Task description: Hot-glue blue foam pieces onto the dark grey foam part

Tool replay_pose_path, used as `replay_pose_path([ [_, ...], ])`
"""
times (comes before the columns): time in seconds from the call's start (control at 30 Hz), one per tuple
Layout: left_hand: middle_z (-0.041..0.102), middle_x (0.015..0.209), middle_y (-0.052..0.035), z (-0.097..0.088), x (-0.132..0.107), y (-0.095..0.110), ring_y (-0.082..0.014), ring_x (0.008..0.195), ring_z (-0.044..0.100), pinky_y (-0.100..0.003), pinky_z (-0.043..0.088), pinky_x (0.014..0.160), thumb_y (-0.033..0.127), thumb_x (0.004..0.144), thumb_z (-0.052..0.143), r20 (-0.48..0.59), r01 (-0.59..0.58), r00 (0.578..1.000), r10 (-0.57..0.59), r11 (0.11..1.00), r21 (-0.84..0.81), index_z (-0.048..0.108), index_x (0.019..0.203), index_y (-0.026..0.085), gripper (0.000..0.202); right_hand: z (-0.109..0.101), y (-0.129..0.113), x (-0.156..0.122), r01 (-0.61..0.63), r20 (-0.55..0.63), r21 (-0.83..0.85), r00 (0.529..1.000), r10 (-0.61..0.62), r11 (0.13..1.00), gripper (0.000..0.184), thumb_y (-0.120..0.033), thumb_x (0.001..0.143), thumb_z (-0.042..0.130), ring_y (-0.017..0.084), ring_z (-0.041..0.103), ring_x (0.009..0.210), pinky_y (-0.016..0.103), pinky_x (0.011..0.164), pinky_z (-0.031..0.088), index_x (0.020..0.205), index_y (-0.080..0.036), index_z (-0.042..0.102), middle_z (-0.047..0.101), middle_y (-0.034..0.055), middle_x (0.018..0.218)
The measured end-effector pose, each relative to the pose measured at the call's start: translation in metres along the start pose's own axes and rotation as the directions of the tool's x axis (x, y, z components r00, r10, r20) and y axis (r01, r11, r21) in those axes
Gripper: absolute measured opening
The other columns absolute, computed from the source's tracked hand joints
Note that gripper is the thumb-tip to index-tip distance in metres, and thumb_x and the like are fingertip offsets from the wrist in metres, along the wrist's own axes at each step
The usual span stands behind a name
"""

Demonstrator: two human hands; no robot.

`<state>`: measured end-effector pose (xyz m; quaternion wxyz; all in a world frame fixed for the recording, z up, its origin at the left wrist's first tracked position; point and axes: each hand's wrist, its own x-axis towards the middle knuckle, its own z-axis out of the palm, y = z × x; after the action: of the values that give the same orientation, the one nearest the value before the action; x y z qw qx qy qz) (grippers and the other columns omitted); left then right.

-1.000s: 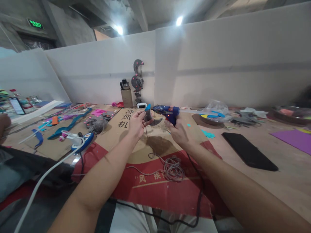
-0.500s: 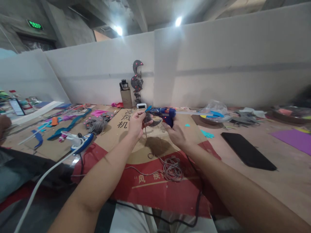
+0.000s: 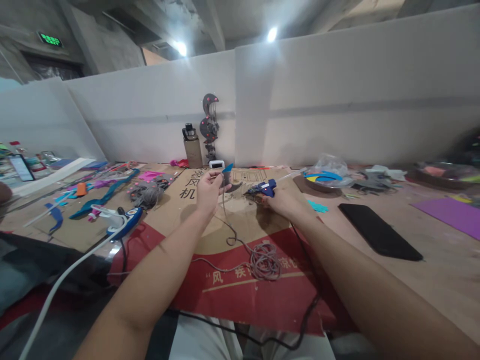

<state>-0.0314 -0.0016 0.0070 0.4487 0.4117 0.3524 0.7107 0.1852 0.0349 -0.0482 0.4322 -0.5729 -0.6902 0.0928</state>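
Observation:
My left hand (image 3: pixel 210 189) is closed on a small dark grey crescent piece (image 3: pixel 235 187), with a blue piece (image 3: pixel 228 168) standing up at its fingertips. Grey yarn (image 3: pixel 224 210) hangs from these fingers and runs to a loose coil (image 3: pixel 265 261) on the cardboard. To the right, my right hand (image 3: pixel 279 200) grips a dark blue glue gun (image 3: pixel 267 187), its nozzle pointing left and low over the cardboard. A clear glue stick (image 3: pixel 292 174) sticks out from the gun's back end. The gun's black cord (image 3: pixel 304 245) trails down toward my lap.
Printed cardboard (image 3: pixel 240 300) covers the table before me. A black phone-like slab (image 3: pixel 378 231) and a bowl (image 3: pixel 323 184) lie right. Leftward are a power strip (image 3: pixel 129 222), a yarn bundle (image 3: pixel 148 192) and another person's hand (image 3: pixel 4 192). A bottle (image 3: pixel 192 150) stands behind.
My right hand has drawn the glue gun away from the grey and blue pieces, lowering it to the right. My left hand stays nearly in place, still holding them.

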Motion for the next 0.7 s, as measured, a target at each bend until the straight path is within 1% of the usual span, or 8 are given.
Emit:
replay_pose_path([
  [0.1,0.067,0.079,-0.0022,0.001,-0.001,-0.002,-0.0132,0.074,0.067,-0.029,0.057,0.076,0.022,0.079,0.067,-0.001,-0.123,0.992,0.123,0.988,0.098,0.059,0.089,0.019,0.014,-0.012,-0.018,-0.005,-0.112,-0.07,-0.267,0.993,0.097,0.957,0.029,-0.039,0.067,0.073,0.046,0.052,0.114,0.065,0.091,0.039,0.074,-0.015,0.058,0.061,0.028,0.103],
  [0.17,0.067,0.079,-0.0016,0.001,-0.003,-0.003,-0.0128,0.075,0.066,-0.027,0.055,0.078,0.021,0.077,0.069,0.036,-0.202,0.979,0.199,0.961,0.189,0.062,0.09,0.02,0.015,-0.016,-0.038,-0.007,-0.063,-0.018,-0.124,0.998,0.061,0.99,0.022,-0.038,0.076,0.062,0.04,0.053,0.114,0.062,0.096,0.038,0.076,-0.017,0.055,0.062,0.0234,0.102],
  [0.23,0.068,0.082,-0.0025,0.001,-0.007,-0.003,-0.0135,0.079,0.065,-0.025,0.053,0.08,0.019,0.076,0.069,0.093,-0.271,0.963,0.255,0.921,0.28,0.066,0.089,0.021,0.014,-0.013,-0.06,-0.01,-0.046,0.063,0.215,0.997,0.034,0.975,0.022,-0.04,0.081,0.056,0.03,0.059,0.101,0.053,0.092,0.045,0.085,-0.019,0.052,0.063,0.0154,0.098],
  [0.33,0.07,0.088,-0.0042,0.003,-0.014,-0.003,-0.0149,0.084,0.065,-0.024,0.05,0.083,0.018,0.078,0.067,0.189,-0.362,0.931,0.312,0.85,0.382,0.071,0.089,0.021,0.012,0.0,-0.089,-0.019,-0.068,0.138,0.694,0.99,-0.04,0.717,0.034,-0.042,0.075,0.062,0.019,0.061,0.095,0.041,0.089,0.049,0.097,-0.023,0.045,0.062,0.0078,0.103],
  [0.4,0.071,0.09,-0.0042,0.004,-0.018,-0.003,-0.0153,0.087,0.065,-0.025,0.049,0.085,0.019,0.079,0.065,0.242,-0.409,0.911,0.335,0.812,0.417,0.072,0.089,0.021,0.011,0.006,-0.103,-0.026,-0.142,0.214,0.836,0.974,-0.077,0.531,0.036,-0.042,0.074,0.065,0.016,0.061,0.09,0.036,0.084,0.051,0.096,-0.024,0.042,0.062,0.0029,0.096],
  [0.47,0.071,0.088,-0.0033,0.006,-0.02,-0.004,-0.0154,0.086,0.066,-0.027,0.05,0.084,0.021,0.079,0.066,0.259,-0.409,0.909,0.325,0.81,0.42,0.071,0.088,0.02,0.01,0.008,-0.111,-0.031,-0.215,0.275,0.865,0.959,-0.072,0.453,0.038,-0.041,0.073,0.067,0.013,0.058,0.076,0.031,0.071,0.052,0.095,-0.024,0.042,0.059,-0.0018,0.085],
  [0.57,0.069,0.079,-0.0017,0.01,-0.02,-0.006,-0.0143,0.077,0.066,-0.028,0.054,0.076,0.025,0.078,0.067,0.219,-0.289,0.949,0.227,0.903,0.317,0.067,0.087,0.018,0.011,0.005,-0.113,-0.033,-0.204,0.231,0.846,0.973,0.006,0.492,0.031,-0.038,0.075,0.065,0.009,0.047,0.06,0.023,0.052,0.042,0.095,-0.024,0.046,0.051,-0.0052,0.076],
  [0.7,0.068,0.082,-0.002,0.014,-0.021,-0.008,-0.0135,0.071,0.066,-0.031,0.058,0.069,0.032,0.075,0.07,0.178,-0.08,0.982,0.056,0.988,0.129,0.062,0.088,0.018,0.021,0.002,-0.105,-0.028,-0.089,0.084,0.791,0.996,0.037,0.605,0.015,-0.032,0.079,0.06,0.009,0.044,0.06,0.022,0.051,0.037,0.085,-0.021,0.053,0.052,-0.0032,0.074],
])
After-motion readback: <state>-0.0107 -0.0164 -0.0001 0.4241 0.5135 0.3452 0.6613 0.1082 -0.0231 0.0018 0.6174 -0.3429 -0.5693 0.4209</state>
